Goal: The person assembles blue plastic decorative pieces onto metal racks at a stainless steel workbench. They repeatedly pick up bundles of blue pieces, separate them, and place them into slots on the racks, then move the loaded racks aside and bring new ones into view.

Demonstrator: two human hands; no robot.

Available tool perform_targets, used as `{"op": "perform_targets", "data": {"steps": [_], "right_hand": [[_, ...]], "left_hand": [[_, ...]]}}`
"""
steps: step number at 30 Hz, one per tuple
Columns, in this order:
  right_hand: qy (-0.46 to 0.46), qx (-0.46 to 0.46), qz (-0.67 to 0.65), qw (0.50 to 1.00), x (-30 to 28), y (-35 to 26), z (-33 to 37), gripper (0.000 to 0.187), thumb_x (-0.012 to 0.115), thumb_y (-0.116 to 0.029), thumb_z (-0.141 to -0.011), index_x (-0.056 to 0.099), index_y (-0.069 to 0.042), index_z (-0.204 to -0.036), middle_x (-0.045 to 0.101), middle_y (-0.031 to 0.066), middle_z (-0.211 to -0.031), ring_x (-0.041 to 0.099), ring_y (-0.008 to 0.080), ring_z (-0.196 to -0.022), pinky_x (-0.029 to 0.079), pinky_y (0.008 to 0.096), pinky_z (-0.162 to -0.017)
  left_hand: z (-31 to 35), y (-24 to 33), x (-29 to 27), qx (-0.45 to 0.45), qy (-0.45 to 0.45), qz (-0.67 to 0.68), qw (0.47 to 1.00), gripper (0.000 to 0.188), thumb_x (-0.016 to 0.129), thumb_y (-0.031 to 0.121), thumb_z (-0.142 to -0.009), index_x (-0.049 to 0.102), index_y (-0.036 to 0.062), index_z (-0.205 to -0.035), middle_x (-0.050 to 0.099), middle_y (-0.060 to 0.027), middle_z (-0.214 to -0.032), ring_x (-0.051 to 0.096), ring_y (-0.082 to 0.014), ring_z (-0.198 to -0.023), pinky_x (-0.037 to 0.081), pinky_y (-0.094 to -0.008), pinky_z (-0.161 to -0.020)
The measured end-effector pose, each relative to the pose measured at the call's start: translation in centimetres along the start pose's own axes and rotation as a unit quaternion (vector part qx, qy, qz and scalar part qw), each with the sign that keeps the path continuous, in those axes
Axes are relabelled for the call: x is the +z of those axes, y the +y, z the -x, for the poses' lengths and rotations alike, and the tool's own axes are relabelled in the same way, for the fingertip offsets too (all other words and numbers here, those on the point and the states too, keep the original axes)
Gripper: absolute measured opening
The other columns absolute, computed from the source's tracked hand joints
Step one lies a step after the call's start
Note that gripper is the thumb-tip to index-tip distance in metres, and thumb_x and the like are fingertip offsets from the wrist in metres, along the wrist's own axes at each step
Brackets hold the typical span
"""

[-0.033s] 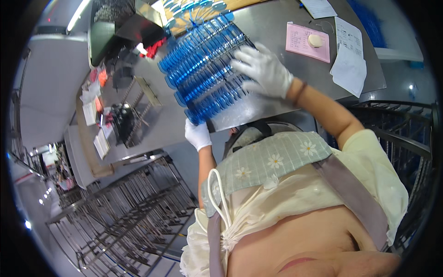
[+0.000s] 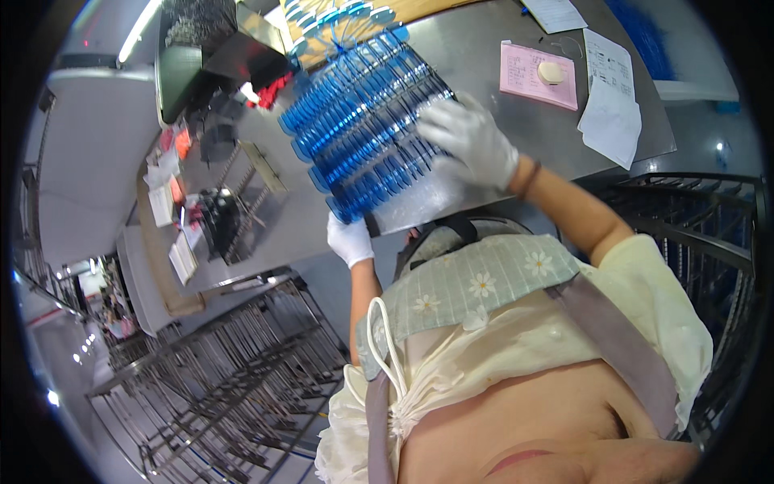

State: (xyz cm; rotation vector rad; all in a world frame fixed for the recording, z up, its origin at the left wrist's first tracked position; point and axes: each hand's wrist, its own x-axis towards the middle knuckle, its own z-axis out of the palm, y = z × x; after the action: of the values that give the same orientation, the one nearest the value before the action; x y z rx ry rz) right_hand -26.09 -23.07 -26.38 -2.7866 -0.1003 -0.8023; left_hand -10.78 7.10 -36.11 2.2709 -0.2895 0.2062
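Note:
A wire rack [image 2: 389, 121] carries several rows of clear blue discs like lenses, standing close together on the metal table [image 2: 548, 129]. My left hand [image 2: 349, 239], in a white glove, grips the near left corner of this rack; the discs partly hide its fingers. Over the rack's right side is my right hand [image 2: 472, 141], also gloved in white. Its fingers are spread and smeared by motion, at the ends of the disc rows. Whether they touch the rack, I cannot tell. Beyond the rack, more pale blue discs [image 2: 343, 20] fan out on thin wires.
A pink sheet [image 2: 524, 74] with a rounded cream object [image 2: 551, 73] and white papers [image 2: 610, 117] lie at the right. On the left stand a metal stand [image 2: 250, 173] and a dark bin [image 2: 181, 77]. Metal frame racks [image 2: 234, 379] fill the lower left; another rack [image 2: 701, 218] stands right.
My right hand has shifted slightly right and nearer, its fingers drawn back a little from the discs. My left hand stays at the rack's corner.

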Motion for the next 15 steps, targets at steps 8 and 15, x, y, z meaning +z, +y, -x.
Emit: {"op": "perform_targets", "data": {"steps": [8,15], "right_hand": [[0.132,0.538,-0.798,0.236,9.7,-8.6,5.1,0.031,0.055,-0.029,-0.107,0.068,-0.006,-0.123,0.071,0.0114,-0.122,0.066,0.0259,-0.111,0.050,0.0424,-0.104],[0.315,0.296,-0.850,0.302,17.4,-8.6,5.0,0.026,0.064,-0.023,-0.104,0.071,-0.005,-0.122,0.074,0.0094,-0.112,0.071,0.0216,-0.101,0.060,0.0365,-0.086]], "left_hand": [[-5.0,0.9,-3.3,0.090,-0.277,-0.123,0.949,0.034,0.072,0.040,-0.088,0.078,0.0072,-0.087,0.073,-0.0238,-0.082,0.071,-0.0459,-0.082,0.056,-0.0494,-0.073],[-2.9,0.4,-11.5,0.187,-0.637,-0.064,0.745,0.025,0.071,0.028,-0.095,0.077,0.0040,-0.090,0.075,-0.0145,-0.079,0.074,-0.0239,-0.076,0.056,-0.0364,-0.072]]}}
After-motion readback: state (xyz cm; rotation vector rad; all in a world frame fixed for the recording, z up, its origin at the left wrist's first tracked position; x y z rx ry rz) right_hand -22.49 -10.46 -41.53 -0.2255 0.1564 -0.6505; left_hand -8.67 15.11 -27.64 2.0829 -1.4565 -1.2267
